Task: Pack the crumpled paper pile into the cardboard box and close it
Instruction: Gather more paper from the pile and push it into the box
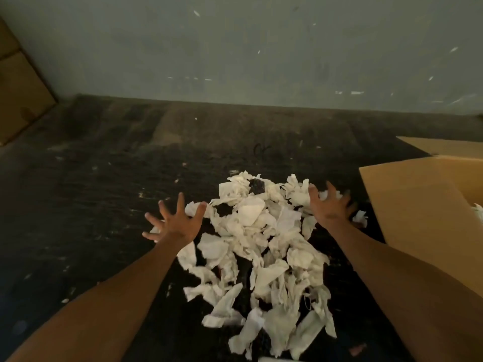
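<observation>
two spread hands [174,223] [329,206] flank paper pile [264,246] beside cardboard box [423,218].

White crumpled paper pile [264,246] sprawls across the dark floor [91,205]. The open cardboard box [423,218] stands just right of it.

A dark, scuffed floor [104,194] fills most of the frame, flecked with small pale scraps. Across the top runs a grey-green wall [235,48] with scattered light marks. At the upper left edge stand stacked brown cartons [18,82], partly cut off.
</observation>
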`<state>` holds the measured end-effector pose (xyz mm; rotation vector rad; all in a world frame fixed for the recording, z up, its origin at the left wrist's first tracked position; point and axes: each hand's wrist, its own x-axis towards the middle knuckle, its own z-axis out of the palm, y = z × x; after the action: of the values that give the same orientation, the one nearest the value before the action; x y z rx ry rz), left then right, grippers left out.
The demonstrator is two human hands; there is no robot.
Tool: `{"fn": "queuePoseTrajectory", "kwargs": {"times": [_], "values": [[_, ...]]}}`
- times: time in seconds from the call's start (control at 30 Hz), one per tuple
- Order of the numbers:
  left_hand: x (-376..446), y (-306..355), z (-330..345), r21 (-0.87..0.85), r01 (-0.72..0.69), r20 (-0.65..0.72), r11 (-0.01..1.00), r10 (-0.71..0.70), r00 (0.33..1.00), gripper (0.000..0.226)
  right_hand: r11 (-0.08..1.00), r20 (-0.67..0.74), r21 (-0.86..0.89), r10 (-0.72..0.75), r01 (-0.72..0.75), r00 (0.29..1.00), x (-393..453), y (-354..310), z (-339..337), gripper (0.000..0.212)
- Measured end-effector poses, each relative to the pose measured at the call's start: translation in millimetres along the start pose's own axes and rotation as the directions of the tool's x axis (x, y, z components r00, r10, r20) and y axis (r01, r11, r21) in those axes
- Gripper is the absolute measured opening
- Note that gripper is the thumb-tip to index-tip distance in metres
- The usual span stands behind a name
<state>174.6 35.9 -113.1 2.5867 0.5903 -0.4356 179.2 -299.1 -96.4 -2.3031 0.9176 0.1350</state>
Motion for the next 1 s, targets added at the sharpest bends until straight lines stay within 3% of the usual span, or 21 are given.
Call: {"fn": "queuePoseTrajectory", "kwargs": {"times": [0.13,0.27,0.37,0.43,0.53,0.6,0.67,0.8,0.87,0.93,1.0], "values": [[20,27,7,0.053,-0.028,0.021,0.998,0.027,0.999,0.089,0.994,0.087,0.008,0.109,-0.11,0.99,33,-8,-1,0.078],[23,58,15,0.055,-0.055,0.121,0.997,0.048,0.991,0.085,0.978,0.27,-0.197,-0.011,0.066,0.963,29,-29,14,0.078],[13,76,23,0.118,-0.16,0.175,0.98,0.138,0.975,0.071,0.916,0.373,-0.353,-0.051,0.192,0.926,16,-37,31,0.078],[7,80,26,0.114,-0.232,0.209,0.966,0.205,0.956,0.059,0.937,0.384,-0.285,-0.082,0.202,0.92,5,-41,37,0.06],[4,73,27,-0.066,-0.312,0.21,0.948,0.319,0.924,0.017,0.983,0.41,0.02,-0.174,0.182,0.895,-13,-42,37,0.028],[-5,65,18,-0.188,-0.398,0.202,0.898,0.432,0.879,0.011,0.972,0.454,0.16,-0.226,0.171,0.862,-34,-46,24,0.03],[-17,56,7,-0.226,-0.48,0.22,0.848,0.524,0.823,0.004,0.954,0.476,0.194,-0.294,0.228,0.829,-53,-45,7,0.03],[-44,28,-17,-0.052,-0.602,0.219,0.797,0.597,0.772,0.03,0.905,0.576,0.18,-0.415,0.386,0.704,-95,-30,-22,0.025],[-61,8,-23,0.038,-0.652,0.212,0.757,0.632,0.746,0.042,0.879,0.619,0.17,-0.448,0.447,0.646,-114,-15,-32,0.034],[-79,-13,-23,0.035,-0.708,0.175,0.705,0.693,0.699,0.072,0.854,0.602,0.158,-0.482,0.496,0.637,-131,1,-38,0.065],[-91,-30,-15,0.083,-0.767,0.173,0.636,0.749,0.64,0.111,0.808,0.545,0.026,-0.506,0.589,0.669,-137,18,-32,0.107]]}}
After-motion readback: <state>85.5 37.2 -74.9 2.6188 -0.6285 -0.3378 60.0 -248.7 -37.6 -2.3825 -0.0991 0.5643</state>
